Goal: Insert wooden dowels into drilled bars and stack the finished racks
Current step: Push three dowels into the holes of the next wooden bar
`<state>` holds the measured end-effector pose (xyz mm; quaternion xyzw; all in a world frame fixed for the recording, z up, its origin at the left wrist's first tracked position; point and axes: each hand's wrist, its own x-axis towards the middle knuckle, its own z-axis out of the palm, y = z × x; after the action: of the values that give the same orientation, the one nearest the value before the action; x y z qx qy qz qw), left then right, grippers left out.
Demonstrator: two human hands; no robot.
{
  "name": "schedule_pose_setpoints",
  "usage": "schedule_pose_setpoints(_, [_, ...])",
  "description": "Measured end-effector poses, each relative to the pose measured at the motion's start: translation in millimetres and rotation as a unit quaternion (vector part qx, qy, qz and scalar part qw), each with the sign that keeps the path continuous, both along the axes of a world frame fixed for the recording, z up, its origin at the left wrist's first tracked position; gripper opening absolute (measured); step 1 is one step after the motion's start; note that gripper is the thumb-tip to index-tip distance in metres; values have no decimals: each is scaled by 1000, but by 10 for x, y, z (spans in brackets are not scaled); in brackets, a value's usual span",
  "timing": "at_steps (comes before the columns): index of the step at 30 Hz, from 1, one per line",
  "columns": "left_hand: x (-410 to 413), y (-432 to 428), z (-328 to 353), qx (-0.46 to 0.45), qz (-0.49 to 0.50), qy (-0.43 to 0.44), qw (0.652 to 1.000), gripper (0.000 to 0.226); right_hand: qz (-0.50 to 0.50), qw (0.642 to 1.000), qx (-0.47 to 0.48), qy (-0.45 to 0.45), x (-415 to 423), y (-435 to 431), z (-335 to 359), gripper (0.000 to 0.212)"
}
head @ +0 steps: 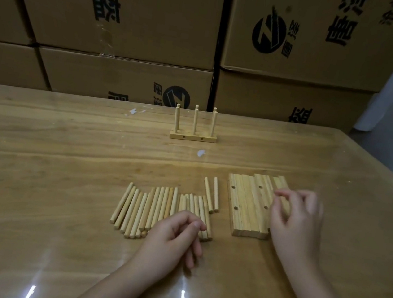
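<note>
Several loose wooden dowels [158, 208] lie side by side on the table in front of me. To their right, several drilled bars [245, 204] lie flat in a row. My left hand [174, 237] hovers over the near ends of the dowels, fingers loosely curled, with nothing seen in it. My right hand [296, 218] is on the right end of the bar row, thumb and fingers curled around the rightmost bar [284, 184]; the hand is blurred. A finished rack [193, 137] with upright dowels stands farther back at the table's middle.
The wooden table [65, 157] has a shiny clear cover, with small white scraps [201, 152] near the rack. Stacked cardboard boxes [131, 29] form a wall along the far edge. The table's right edge [386, 167] runs diagonally.
</note>
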<state>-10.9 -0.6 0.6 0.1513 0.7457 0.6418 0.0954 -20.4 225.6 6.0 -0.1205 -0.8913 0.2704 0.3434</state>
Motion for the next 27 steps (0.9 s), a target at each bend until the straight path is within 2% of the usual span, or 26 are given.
schedule_pose_setpoints(4, [2,-6,0,-12,-6,3,1000,19,-107,984,-27,-138,-20,174,-33,43])
schedule_pose_setpoints(6, [-2,-12,-2,-11,-6,2,1000,19,-118,972,-51,-195,-37,197,-62,57])
schedule_pose_setpoints(8, [-5,-10,-2,-10,-6,3,1000,18,-103,966,-42,-232,-64,192,-97,62])
schedule_pose_setpoints(10, [-8,-9,-6,-5,-7,2,1000,18,-81,969,-25,-231,-81,174,-107,58])
schedule_pose_setpoints(15, [-22,-26,-11,9,0,-4,1000,20,-54,980,-54,-184,-71,150,-49,47])
schedule_pose_setpoints(27, [-3,-30,-4,8,-2,-5,1000,26,-65,989,-53,-125,-95,144,-68,38])
